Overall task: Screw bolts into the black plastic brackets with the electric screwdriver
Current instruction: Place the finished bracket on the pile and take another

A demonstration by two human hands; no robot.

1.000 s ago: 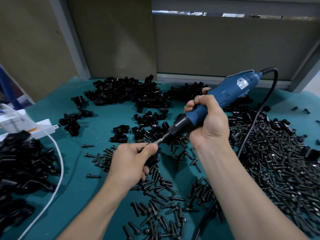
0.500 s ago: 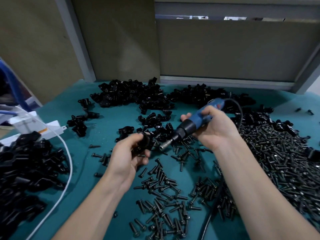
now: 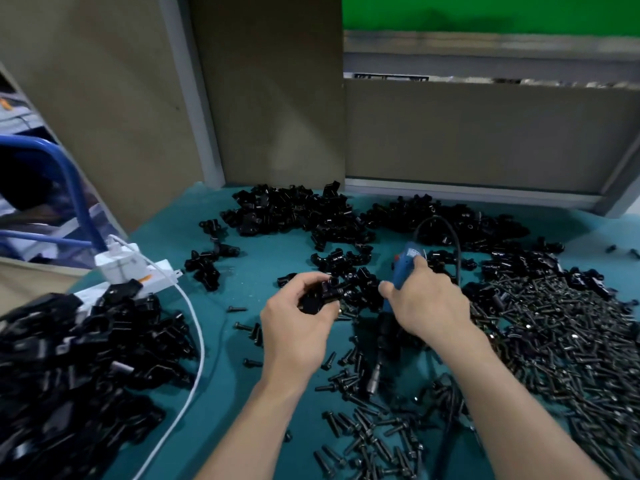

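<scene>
My left hand (image 3: 300, 318) grips a black plastic bracket (image 3: 320, 296) just above the teal table. My right hand (image 3: 427, 304) holds the blue electric screwdriver (image 3: 403, 268) by its body, with the black nose and metal bit (image 3: 374, 374) pointing down toward me into loose bolts. The bit is apart from the bracket. Loose black bolts (image 3: 367, 438) lie scattered in front of me, and a large heap of bolts (image 3: 561, 344) covers the right side. Piles of black brackets (image 3: 294, 209) sit at the back.
A big heap of black brackets (image 3: 72, 368) fills the left edge. A white power strip (image 3: 138, 271) with a white cable (image 3: 194, 344) lies at the left. The screwdriver's black cord (image 3: 453, 237) loops behind my right hand. Panel walls close the back.
The screwdriver has swung from pointing left at the bracket to pointing down toward me, away from the bracket. My left hand still holds the bracket. The view tilted up.
</scene>
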